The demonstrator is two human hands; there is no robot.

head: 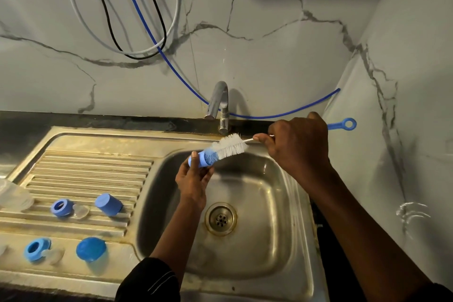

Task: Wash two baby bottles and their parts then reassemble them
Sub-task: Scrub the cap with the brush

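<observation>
Dark sleeve; left hand round cap, right hand round brush, over steel sink, marbled wall

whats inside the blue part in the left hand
The bottle brush, held by the right hand. Its white bristles stick out; its tip is hidden inside the blue part.

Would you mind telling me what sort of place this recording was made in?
Most likely a home kitchen: a stainless steel sink with a ribbed draining board, a chrome tap above it, and a marble-patterned wall behind.
</observation>
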